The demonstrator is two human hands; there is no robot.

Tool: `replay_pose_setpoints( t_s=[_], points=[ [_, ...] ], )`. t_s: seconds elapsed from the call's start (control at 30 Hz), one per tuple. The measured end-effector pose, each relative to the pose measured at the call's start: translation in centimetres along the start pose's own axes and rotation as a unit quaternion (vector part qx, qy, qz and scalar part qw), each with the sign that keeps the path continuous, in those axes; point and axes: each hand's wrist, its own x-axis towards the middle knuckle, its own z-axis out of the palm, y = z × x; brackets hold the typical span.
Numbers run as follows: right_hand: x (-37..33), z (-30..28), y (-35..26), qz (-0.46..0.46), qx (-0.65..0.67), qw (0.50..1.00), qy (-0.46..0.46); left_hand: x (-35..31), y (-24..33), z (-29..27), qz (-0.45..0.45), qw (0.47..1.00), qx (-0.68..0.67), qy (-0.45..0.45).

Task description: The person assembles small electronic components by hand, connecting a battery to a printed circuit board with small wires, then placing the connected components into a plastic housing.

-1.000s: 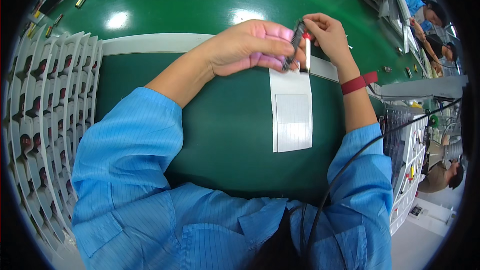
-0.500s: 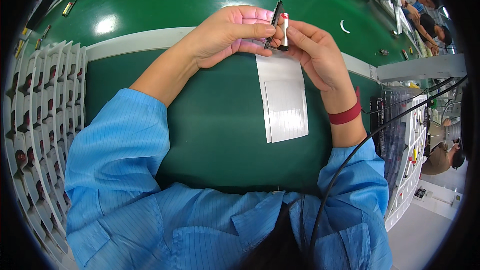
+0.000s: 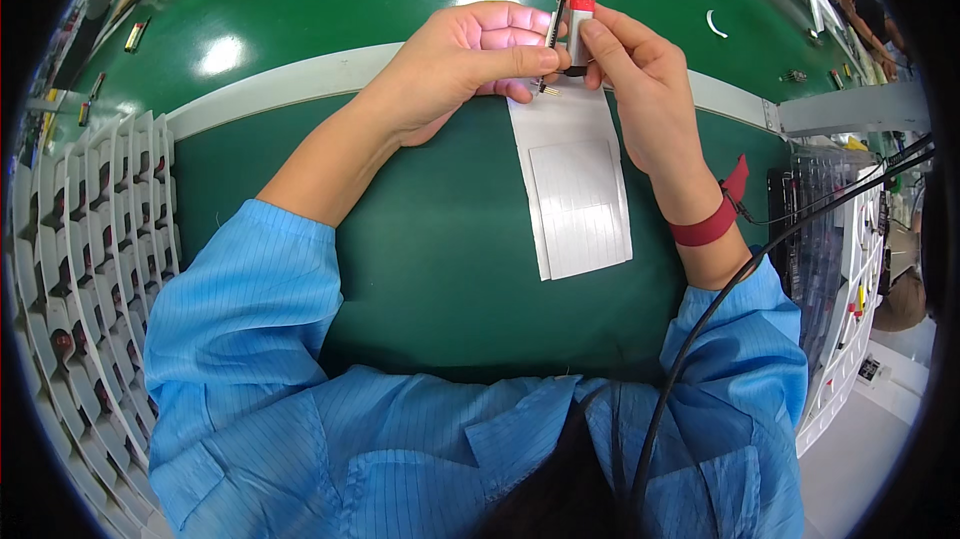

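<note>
Above the far edge of the dark green mat, my left hand (image 3: 445,69) is closed on a thin black circuit board (image 3: 553,37), held nearly edge-on between thumb and fingers. Small metal pins stick out at its lower end. My right hand (image 3: 650,74) pinches a small white block with a red top and a black lower end (image 3: 579,31), which looks like a battery pack. Block and board are side by side; whether they touch I cannot tell. Below the hands lies a white sheet of adhesive strips (image 3: 580,209). A red wrist strap (image 3: 704,227) circles my right wrist.
A white ledge (image 3: 285,82) crosses between mat and green bench. Stacked white trays (image 3: 100,259) with dark parts stand at left; more trays (image 3: 835,319) are at right. A black cable (image 3: 690,339) runs over my right arm. A curved white strip (image 3: 716,24) lies on the bench.
The white block has turned in my right hand and shows a broader face and more of its red top. The board stands more edge-on. The whole view has shifted slightly.
</note>
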Motion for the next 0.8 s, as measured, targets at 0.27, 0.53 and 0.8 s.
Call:
replay_pose_setpoints(
  t_s=[0.27, 0.53, 0.8],
  points=[
    [0.3, -0.4, -2.1, -0.028, -0.042, 0.998, -0.031, 0.0, -0.5, -0.2, 0.000, 1.000, 0.000, -0.007],
    [0.0, -0.5, -2.4, -0.016, -0.085, 0.996, -0.030, -0.1, -0.3, 0.6, 0.028, 0.999, 0.025, 0.029],
    [0.0, -0.4, -2.0, -0.045, -0.093, 0.994, -0.025, -0.2, -0.2, 0.9, 0.046, 0.998, 0.043, 0.031]
  ],
)
